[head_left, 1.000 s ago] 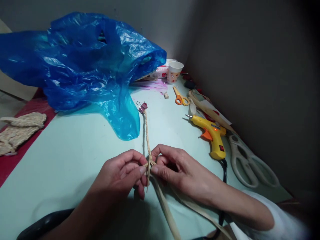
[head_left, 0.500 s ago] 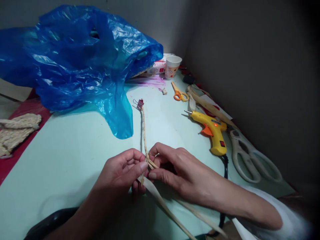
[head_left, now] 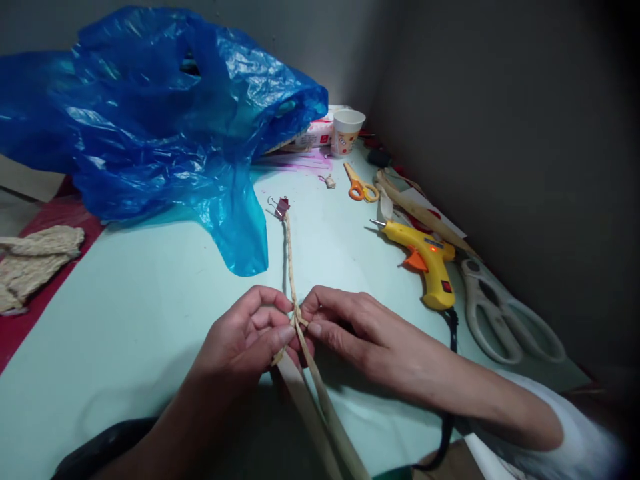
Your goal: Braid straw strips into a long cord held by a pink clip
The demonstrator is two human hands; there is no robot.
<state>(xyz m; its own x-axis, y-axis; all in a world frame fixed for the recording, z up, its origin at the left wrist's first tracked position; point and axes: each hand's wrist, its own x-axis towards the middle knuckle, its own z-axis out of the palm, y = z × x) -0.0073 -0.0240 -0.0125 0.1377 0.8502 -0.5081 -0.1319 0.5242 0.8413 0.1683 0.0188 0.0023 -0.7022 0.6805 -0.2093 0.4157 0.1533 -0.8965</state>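
Observation:
A thin straw-coloured braid [head_left: 290,260] runs down the table from a dark red binder clip [head_left: 283,208] at its far end. My left hand [head_left: 255,330] pinches a strand at the braid's near end between thumb and fingers. From the other side my right hand [head_left: 345,327] grips another strand, thumb and forefinger closed on it. Two long pale flat strips [head_left: 320,400] hang from between my hands toward the near edge. My fingers partly cover the point where the strands cross.
A blue plastic bag [head_left: 165,127] fills the back left. On the right lie a yellow glue gun [head_left: 420,253], white-handled scissors [head_left: 500,313] and small orange scissors [head_left: 357,183]. A paper cup [head_left: 346,133] stands at the back. Woven pieces [head_left: 40,267] lie far left.
My right hand has shifted slightly, pulling a strand to the right at the braid's end. The loose strips have swung together and now hang more steeply between my hands.

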